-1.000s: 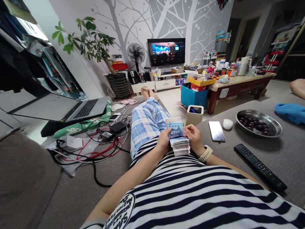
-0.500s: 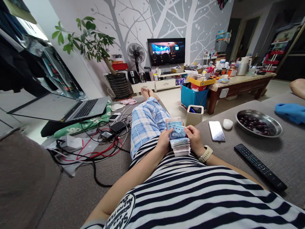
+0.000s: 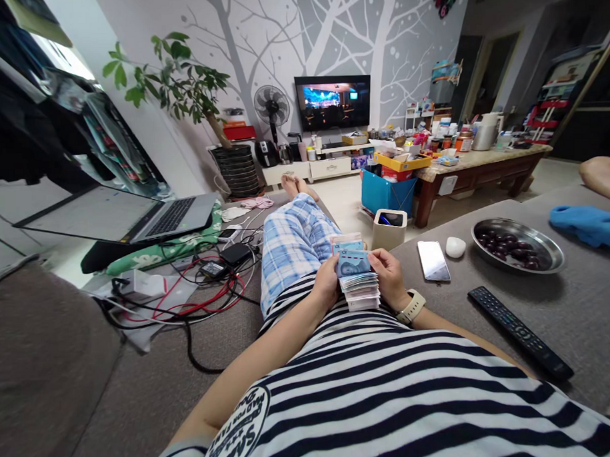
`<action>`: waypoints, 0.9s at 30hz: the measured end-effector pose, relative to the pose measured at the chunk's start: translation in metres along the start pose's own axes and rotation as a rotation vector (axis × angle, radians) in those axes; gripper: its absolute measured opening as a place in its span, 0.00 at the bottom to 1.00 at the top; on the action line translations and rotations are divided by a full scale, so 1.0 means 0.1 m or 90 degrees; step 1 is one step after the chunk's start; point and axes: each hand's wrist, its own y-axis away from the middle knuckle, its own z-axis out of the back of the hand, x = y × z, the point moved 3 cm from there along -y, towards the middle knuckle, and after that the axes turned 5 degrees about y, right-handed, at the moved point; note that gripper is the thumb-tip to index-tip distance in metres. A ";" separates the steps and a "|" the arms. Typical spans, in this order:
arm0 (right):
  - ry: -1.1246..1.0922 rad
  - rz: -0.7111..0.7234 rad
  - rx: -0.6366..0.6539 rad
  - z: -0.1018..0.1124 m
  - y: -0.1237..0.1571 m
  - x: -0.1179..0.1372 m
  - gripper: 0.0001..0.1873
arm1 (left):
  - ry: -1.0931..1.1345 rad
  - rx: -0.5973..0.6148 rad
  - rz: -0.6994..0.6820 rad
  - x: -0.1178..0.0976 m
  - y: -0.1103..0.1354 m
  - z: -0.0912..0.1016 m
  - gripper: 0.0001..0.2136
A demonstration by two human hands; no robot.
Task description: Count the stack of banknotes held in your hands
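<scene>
**Banknotes Held Fanned Over the Lap**

A wad of blue-green paper banknotes point(image 3: 358, 290) sits just above the blue plaid trousers point(image 3: 290, 255). The left hand point(image 3: 327, 283) and the right hand point(image 3: 389, 277) both grasp it, fingers curled around its edges. The top notes stand bent up and parted, while a thick, unfanned pile lies beneath them.
</scene>
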 end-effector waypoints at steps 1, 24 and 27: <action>-0.002 -0.003 0.000 0.00 0.00 0.00 0.18 | -0.005 0.006 0.000 0.00 0.00 0.00 0.05; -0.004 0.001 -0.005 -0.01 -0.02 0.02 0.17 | -0.001 -0.013 0.004 -0.01 -0.01 -0.01 0.04; -0.001 0.003 -0.005 -0.01 -0.02 0.01 0.17 | -0.008 -0.018 -0.004 -0.01 -0.02 0.00 0.04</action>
